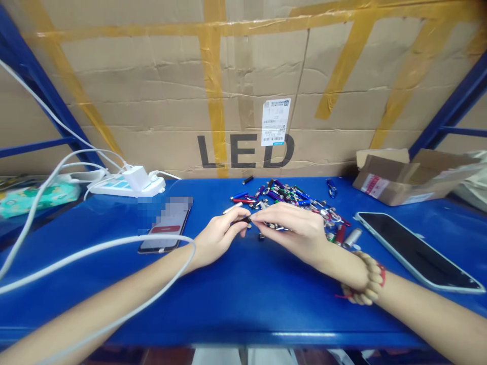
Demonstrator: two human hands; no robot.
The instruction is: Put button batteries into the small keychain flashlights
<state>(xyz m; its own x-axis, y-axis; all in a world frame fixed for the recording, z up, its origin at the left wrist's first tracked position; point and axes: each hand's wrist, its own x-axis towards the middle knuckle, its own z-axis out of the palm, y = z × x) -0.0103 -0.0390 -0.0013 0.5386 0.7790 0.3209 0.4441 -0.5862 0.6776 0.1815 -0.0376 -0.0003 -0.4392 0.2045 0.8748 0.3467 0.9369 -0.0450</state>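
Note:
My left hand point(220, 234) is closed around a small black tube point(243, 220) that looks like a mini flashlight body. From the other side, my right hand point(291, 228) pinches at the end of the same tube; its fingertips hide any small part there. Just beyond both hands lies a loose pile of small metal tubes and parts point(281, 190) in blue, red, purple, black and silver, some with key rings. A silver tube point(352, 238) rests beside my right wrist, and a black one point(247, 180) lies at the back of the pile.
Left on the blue table point(243, 304) lies a lit phone point(167, 228); right, a dark-screened phone point(418, 251). A white power strip point(129, 183) stands back left. Its white cable point(95, 248) loops over my left forearm. An open carton point(407, 177) and large cardboard point(160, 101) stand behind.

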